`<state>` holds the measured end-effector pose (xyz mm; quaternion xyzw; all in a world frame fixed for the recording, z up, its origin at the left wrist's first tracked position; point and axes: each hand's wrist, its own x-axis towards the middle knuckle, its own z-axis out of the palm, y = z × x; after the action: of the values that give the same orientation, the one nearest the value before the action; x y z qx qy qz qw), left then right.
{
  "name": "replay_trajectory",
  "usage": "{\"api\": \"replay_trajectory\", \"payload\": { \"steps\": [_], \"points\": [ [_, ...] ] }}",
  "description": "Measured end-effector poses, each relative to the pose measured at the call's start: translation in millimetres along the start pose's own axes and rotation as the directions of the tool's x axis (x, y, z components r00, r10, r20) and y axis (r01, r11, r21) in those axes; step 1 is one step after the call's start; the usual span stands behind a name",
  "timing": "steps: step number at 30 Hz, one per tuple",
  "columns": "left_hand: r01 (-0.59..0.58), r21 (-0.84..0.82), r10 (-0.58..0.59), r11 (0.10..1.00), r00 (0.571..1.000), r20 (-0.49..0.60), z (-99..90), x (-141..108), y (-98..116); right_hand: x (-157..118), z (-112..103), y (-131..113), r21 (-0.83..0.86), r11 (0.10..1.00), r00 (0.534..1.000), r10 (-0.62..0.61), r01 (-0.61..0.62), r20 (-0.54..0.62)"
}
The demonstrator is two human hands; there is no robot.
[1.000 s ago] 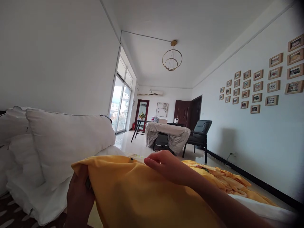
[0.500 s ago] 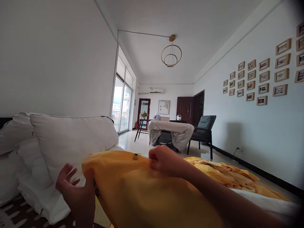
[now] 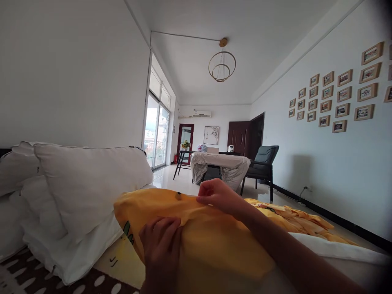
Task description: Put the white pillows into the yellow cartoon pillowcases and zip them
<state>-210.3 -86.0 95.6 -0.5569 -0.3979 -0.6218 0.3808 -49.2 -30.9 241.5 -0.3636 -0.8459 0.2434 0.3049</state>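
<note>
"Where is the yellow cloth (image 3: 220, 249)?"

"Right in front of the person, partly raised, its rounded left end near the white pillow (image 3: 94, 175). A pale part with a printed smile (image 3: 122, 259) lies over the right side of the spotted brown cover (image 3: 24, 271), which shows at the near left."

"And the hands?"

"The right hand (image 3: 217, 196) pinches the cloth's far edge between thumb and fingers. The left hand (image 3: 162, 239) lies on the near side with bent fingers; whether it grips a fold, one cannot tell."

"So which step is this?"

"Handling and spreading the cloth, by the look of it. Any further pull would call for the right pinch to hold that edge and the left fingers to have a sure hold, or the fabric could slump."

"What is on the right?"

"A bunched yellow heap (image 3: 294, 220), with white bedding (image 3: 324, 247) just on its near side."
</note>
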Motion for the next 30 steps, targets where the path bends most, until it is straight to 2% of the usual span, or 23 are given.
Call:
{"api": "replay_trajectory", "payload": {
  "steps": [5,8,11,17,21,23,26,28,30],
  "points": [
    [-0.07,-0.038,0.066,0.997,0.993,-0.098,0.5,5,6,14,8,26,-0.007,0.991,0.975,-0.13,0.131,-0.18],
    [-0.063,-0.083,0.054,0.995,0.994,-0.097,0.5,11,15,18,12,33,-0.114,0.979,0.951,-0.192,0.168,-0.244],
    [-0.047,-0.086,0.04,0.995,0.996,-0.075,1.4,19,21,16,12,35,-0.277,0.939,0.924,-0.279,0.206,-0.26],
    [0.046,-0.09,-0.05,0.995,0.998,-0.046,1.0,40,32,8,13,42,-0.509,0.857,0.933,-0.246,0.083,-0.264],
    [0.08,-0.182,-0.086,0.98,0.996,-0.024,13.9,40,63,7,15,44,-0.556,0.831,0.923,-0.234,0.027,-0.305],
    [0.07,-0.258,-0.074,0.964,0.997,-0.009,28.0,33,84,4,10,42,-0.555,0.831,0.924,-0.236,0.032,-0.301],
    [-0.026,-0.308,0.028,0.951,1.0,0.002,44.4,19,107,-5,-7,43,-0.527,0.842,0.932,-0.275,0.114,-0.236],
    [-0.079,-0.347,0.094,0.934,0.995,0.025,41.6,13,109,-16,-22,51,-0.474,0.859,0.928,-0.316,0.192,-0.197],
    [-0.072,-0.383,0.096,0.921,0.995,0.042,25.7,11,97,-27,-35,66,-0.418,0.878,0.923,-0.334,0.231,-0.191]
  ]
}}
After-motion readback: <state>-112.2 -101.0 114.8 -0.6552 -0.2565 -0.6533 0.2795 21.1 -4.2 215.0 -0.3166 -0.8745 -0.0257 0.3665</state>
